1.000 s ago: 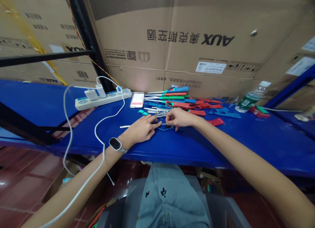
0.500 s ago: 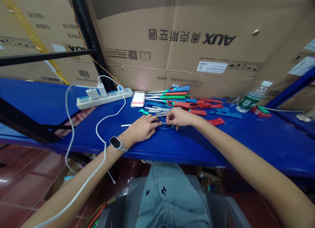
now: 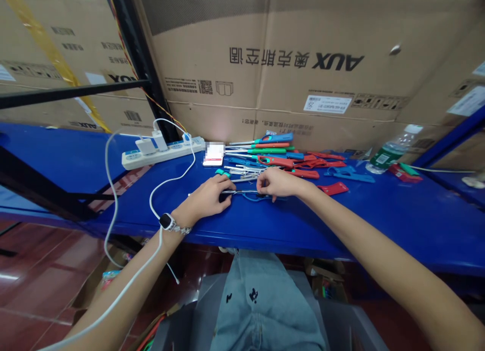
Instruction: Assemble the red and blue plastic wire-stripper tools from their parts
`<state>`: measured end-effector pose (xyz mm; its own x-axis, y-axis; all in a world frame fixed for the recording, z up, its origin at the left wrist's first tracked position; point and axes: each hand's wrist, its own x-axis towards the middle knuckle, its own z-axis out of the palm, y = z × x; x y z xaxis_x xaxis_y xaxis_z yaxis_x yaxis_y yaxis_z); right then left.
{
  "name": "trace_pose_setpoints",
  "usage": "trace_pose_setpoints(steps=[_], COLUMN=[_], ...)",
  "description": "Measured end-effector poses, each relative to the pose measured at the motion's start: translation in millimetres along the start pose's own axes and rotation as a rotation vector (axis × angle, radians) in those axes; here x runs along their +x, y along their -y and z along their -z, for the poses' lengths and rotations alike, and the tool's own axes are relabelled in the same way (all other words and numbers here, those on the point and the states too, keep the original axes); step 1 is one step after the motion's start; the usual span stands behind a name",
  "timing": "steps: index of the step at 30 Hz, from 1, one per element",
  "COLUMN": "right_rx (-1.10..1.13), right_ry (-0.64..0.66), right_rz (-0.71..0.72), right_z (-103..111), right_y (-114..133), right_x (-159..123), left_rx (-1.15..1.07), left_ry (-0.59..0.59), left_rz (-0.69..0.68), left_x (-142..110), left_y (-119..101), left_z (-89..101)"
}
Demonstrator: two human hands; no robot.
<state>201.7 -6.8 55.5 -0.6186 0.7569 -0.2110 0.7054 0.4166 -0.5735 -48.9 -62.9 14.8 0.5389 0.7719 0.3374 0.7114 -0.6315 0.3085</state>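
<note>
A long-necked lighter lies in pieces on the blue shelf point(image 3: 303, 217): a thin metal tube point(image 3: 246, 191) runs between my hands, and a blue plastic shell point(image 3: 253, 198) rests just below it. My left hand point(image 3: 209, 198) is closed around the tube's left part, thumb and fingers pressed on it. At the tube's right end my right hand point(image 3: 278, 183) pinches, its fingertips hiding the joint with the shell. Close behind lie several loose metal tubes point(image 3: 242, 170) and green plastic pieces point(image 3: 222, 172). Further back are finished-looking lighters, including a red one point(image 3: 275, 161) and a green one point(image 3: 269, 150).
A white power strip point(image 3: 162, 153) with plugs stands at the left, its white cable point(image 3: 152, 194) crossing my left forearm. Red shells point(image 3: 333, 188), blue shells point(image 3: 350, 175) and a water bottle point(image 3: 394, 150) are at the right. A large cardboard box point(image 3: 288, 93) stands behind.
My left hand has slid left along the metal tube, baring more of its middle. My right hand keeps its pinch in nearly the same place.
</note>
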Motion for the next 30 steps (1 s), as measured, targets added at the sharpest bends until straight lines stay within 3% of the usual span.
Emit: trace_pose_setpoints(steps=[7,13,16,22,30], right_rx=[-0.019,-0.313,-0.394,-0.415,-0.323], right_ry=[-0.021,-0.255,-0.283,-0.330,-0.387], right_rz=[-0.013,0.211,0.237,0.287,0.342], right_z=[-1,-16,-29,-45,-50], right_y=[4,15,22,22,10], right_x=[-3,-6,-5,3,8], left_rx=[-0.025,-0.059,-0.060,-0.068,-0.074], left_ry=[-0.001,0.022,0.025,-0.008,-0.018], left_rz=[0.007,0.009,0.009,-0.030,-0.002], left_x=[0,0,0,0,0], left_y=[0,6,9,11,7], left_z=[-0.8,-4.3,-6.6,-8.3,-4.1])
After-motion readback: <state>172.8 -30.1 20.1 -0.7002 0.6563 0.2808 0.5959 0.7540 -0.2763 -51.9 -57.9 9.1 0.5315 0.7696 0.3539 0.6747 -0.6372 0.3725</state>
